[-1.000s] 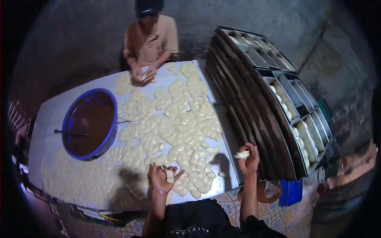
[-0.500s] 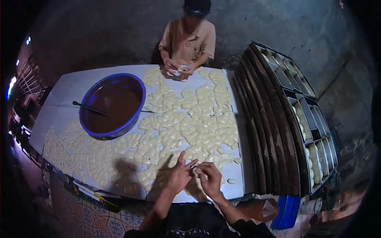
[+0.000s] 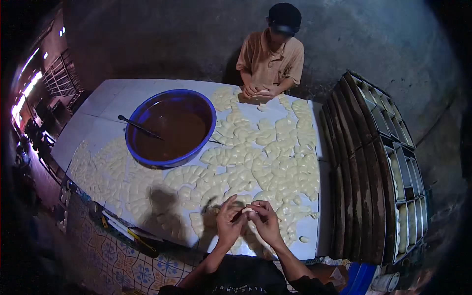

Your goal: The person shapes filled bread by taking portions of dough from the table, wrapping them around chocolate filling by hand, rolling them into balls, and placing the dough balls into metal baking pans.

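Above the near edge of the table, my left hand (image 3: pixel 229 223) and my right hand (image 3: pixel 266 223) meet around a small pale piece of dough (image 3: pixel 248 210). Fingertips of both hands pinch it, and they partly hide it. Many flattened pale dough pieces (image 3: pixel 280 167) cover the white tabletop beyond and to the left of my hands. One small dough piece (image 3: pixel 304 239) lies apart, right of my right hand. Farther off at the left stands a blue basin (image 3: pixel 213 118) with a smooth brown mass (image 3: pixel 174 130) in it. A dark-handled utensil (image 3: pixel 140 127) rests in the basin, leaning on its rim.
Across the table a person (image 3: pixel 273 56) in a cap and tan shirt handles dough. Tall stacked dark trays (image 3: pixel 364 196) stand along the right side, with dough in metal compartments (image 3: pixel 404 226). A blue plastic object (image 3: pixel 361 276) sits below right. Tools (image 3: pixel 130 233) lie under the near-left edge.
The view has shifted, so the table and basin appear farther right. My left hand's spread fingers have curled in toward my right hand, onto the dough piece. The other person's hands have drawn together.
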The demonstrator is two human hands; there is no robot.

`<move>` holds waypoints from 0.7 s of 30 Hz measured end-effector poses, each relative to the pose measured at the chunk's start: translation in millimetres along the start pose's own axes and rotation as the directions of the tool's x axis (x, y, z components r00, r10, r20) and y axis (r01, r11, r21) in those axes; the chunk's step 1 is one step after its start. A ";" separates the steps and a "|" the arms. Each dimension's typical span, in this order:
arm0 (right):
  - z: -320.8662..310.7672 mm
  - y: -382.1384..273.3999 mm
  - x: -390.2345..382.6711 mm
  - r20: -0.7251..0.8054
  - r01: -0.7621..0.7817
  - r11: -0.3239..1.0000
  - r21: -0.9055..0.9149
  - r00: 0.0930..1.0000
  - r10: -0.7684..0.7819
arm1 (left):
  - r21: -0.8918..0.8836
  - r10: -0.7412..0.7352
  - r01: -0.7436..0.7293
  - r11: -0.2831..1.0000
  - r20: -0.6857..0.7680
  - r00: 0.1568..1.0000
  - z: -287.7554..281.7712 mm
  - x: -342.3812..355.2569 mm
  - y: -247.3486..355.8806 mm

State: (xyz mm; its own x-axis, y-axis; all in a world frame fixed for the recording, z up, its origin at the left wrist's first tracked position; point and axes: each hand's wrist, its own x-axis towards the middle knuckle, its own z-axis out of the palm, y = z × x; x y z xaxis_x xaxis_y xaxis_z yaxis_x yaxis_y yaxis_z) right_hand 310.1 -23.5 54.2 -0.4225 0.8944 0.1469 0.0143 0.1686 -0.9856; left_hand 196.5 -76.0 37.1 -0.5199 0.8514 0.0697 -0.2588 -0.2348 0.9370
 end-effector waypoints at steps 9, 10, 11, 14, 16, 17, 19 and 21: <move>0.4 7.2 17.8 -0.141 0.073 0.977 -0.198 0.985 -0.103 | 0.085 -0.128 0.122 0.989 0.063 0.990 -13.3 16.9 -13.6; -1.1 8.9 26.1 -0.215 0.106 0.987 -0.122 0.968 -0.131 | 0.083 -0.123 0.118 0.990 0.059 0.991 -13.5 18.5 -8.6; -12.9 3.8 25.8 -0.165 0.088 0.954 -0.288 0.976 -0.139 | 0.236 -0.065 0.033 0.971 0.133 0.989 -14.8 20.2 -3.1; 6.9 2.1 20.2 0.098 0.308 0.905 -0.295 0.952 -0.291 | -0.159 -0.268 0.336 0.928 0.343 0.900 -21.3 19.5 -17.0; 21.7 17.4 15.4 0.105 0.223 0.941 -0.255 0.974 -0.202 | -0.618 -0.472 0.657 0.432 0.466 0.748 -31.7 22.3 -18.5; 24.2 29.6 13.7 0.120 0.216 0.950 -0.226 0.974 -0.193 | -0.650 -0.364 0.746 0.143 0.667 0.650 -43.4 16.3 -41.4; 34.9 26.0 11.5 0.088 -0.037 0.978 0.203 0.996 0.019 | -0.664 -0.344 0.704 0.254 0.618 0.707 -37.1 13.2 -16.5; 30.5 34.4 11.8 0.241 -0.285 0.852 0.440 0.951 0.193 | -0.639 -0.069 0.719 0.272 0.733 0.677 -42.3 26.2 12.4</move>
State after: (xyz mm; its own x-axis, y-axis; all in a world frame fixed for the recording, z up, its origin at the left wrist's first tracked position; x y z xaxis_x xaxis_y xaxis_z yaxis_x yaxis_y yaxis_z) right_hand 278.0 -19.7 19.4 -0.6176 0.7833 -0.0712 -0.2664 -0.2935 -0.9181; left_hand 145.2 -76.5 36.1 0.2624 0.9364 0.2331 -0.9647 0.2488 0.0863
